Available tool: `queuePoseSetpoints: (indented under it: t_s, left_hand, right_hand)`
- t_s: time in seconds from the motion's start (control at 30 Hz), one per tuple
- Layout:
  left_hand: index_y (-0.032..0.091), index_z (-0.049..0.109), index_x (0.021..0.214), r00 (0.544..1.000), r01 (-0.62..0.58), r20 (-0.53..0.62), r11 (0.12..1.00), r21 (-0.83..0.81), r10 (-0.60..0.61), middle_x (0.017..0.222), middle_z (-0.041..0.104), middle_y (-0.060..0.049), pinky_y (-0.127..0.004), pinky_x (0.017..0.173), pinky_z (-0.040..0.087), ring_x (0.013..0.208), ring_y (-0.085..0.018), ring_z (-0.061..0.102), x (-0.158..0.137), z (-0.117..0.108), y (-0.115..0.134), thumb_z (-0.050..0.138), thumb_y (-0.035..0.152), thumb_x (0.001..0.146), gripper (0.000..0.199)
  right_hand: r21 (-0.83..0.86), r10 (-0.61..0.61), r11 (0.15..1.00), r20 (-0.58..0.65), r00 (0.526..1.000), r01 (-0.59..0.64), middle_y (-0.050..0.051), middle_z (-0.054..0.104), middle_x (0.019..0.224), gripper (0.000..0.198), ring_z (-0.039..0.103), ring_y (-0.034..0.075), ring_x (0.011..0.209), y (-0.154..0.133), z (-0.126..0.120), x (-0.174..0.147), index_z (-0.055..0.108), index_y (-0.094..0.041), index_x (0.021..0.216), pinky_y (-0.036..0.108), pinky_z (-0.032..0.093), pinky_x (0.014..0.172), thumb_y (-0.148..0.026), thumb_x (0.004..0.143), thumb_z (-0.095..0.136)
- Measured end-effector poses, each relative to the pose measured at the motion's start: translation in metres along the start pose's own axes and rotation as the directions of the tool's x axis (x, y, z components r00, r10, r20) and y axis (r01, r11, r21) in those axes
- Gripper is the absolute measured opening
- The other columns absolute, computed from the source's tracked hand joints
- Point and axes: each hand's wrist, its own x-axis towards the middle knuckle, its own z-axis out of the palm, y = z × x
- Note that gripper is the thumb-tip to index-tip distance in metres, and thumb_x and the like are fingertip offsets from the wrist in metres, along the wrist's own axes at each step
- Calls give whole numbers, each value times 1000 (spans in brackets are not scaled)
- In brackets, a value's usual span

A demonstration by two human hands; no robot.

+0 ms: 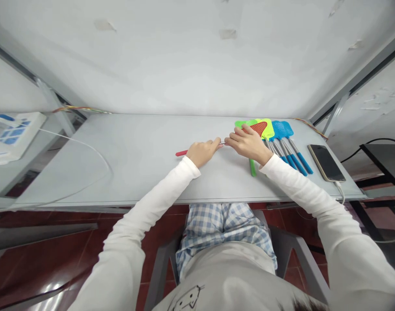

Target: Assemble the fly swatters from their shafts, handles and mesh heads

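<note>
Between my two hands runs a red fly swatter (259,128) with a metal rod, held lengthwise above the table. My left hand (203,152) is closed around its rod near the red handle, which sticks out to the left. My right hand (247,143) grips the rod closer to the perforated head, and its fingers partly cover that head. Behind and beside my right hand lie a green fly swatter (252,167), a yellow fly swatter (268,125) and several blue fly swatters (282,128), heads away from me and handles toward me.
A phone (327,163) with a white cable lies at the table's right end. A thin white cord (97,151) crosses the left part of the grey table (135,172). A white wall (184,65) rises along the back edge, and a white-and-blue device (16,136) stands far left.
</note>
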Motion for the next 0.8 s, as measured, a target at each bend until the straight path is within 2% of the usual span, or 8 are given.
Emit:
queuePoseSetpoints:
  t_s: [0.13, 0.23, 0.37, 0.47, 0.53, 0.6, 0.7, 0.8]
  left_hand:
    - [23, 55, 114, 996, -28, 86, 996, -80, 35, 80, 70, -7, -27, 61, 37, 72, -21, 66, 3, -8, -18, 15, 51, 98, 51]
    - [26, 58, 108, 987, -27, 152, 989, -149, 49, 76, 68, -3, -26, 60, 36, 68, -19, 64, -3, -16, -45, 16, 51, 98, 49]
    - [27, 60, 95, 985, 33, 175, 975, -218, 5, 73, 66, 0, -24, 60, 37, 65, -17, 60, -20, -22, -91, 23, 50, 96, 44]
    - [27, 61, 93, 987, 70, 154, 977, -203, -39, 69, 64, 1, -24, 60, 36, 62, -16, 58, -29, -24, -109, 27, 51, 94, 42]
    - [27, 62, 95, 990, 87, 125, 977, -196, -63, 68, 64, 1, -25, 60, 36, 61, -16, 57, -31, -27, -107, 29, 51, 94, 41]
    - [25, 61, 99, 994, 72, 95, 974, -217, -53, 72, 66, 0, -25, 61, 37, 64, -16, 59, -30, -28, -95, 31, 48, 94, 38]
    - [23, 58, 108, 1000, 8, 19, 972, -234, -3, 89, 70, -3, -26, 66, 40, 75, -17, 64, -25, -25, -70, 32, 39, 95, 34]
    - [21, 57, 111, 999, -29, -38, 986, -162, 23, 103, 70, -7, -27, 65, 40, 82, -19, 66, -19, -14, -46, 31, 39, 96, 35]
  right_hand:
    - [11, 16, 1000, 2, 1000, -16, 8, 65, 98, 40, 48, 22, 108, 9, 8, -12, 59, -20, 118, 39, 29, 93, -23, 101, 24]
    - [23, 95, 995, 38, 995, -96, 8, 66, 100, 42, 49, 22, 111, 30, 12, -29, 59, -20, 122, 41, 31, 94, -24, 100, 24]
    - [11, 271, 962, 46, 962, -271, 9, 67, 94, 38, 53, 25, 106, 67, 14, -56, 66, -21, 111, 42, 34, 89, -30, 99, 31]
    - [-34, 302, 953, 1, 953, -301, 8, 66, 90, 39, 52, 25, 107, 75, 11, -63, 67, -20, 103, 42, 33, 90, -27, 99, 29]
    - [-63, 285, 956, -33, 958, -286, 8, 65, 88, 42, 51, 24, 106, 67, 7, -57, 66, -18, 101, 41, 32, 91, -20, 99, 24]
    - [-65, 239, 969, -20, 971, -240, 8, 64, 83, 43, 52, 22, 97, 52, 2, -45, 65, -16, 99, 37, 32, 88, -16, 99, 21]
    - [-12, 191, 982, 36, 981, -191, 7, 61, 80, 39, 50, 18, 76, 28, -5, -26, 63, -16, 99, 32, 30, 72, -20, 100, 24]
    - [38, 173, 984, 66, 983, -176, 8, 61, 84, 37, 47, 16, 69, 11, -11, -11, 63, -18, 103, 30, 23, 63, -26, 100, 26]
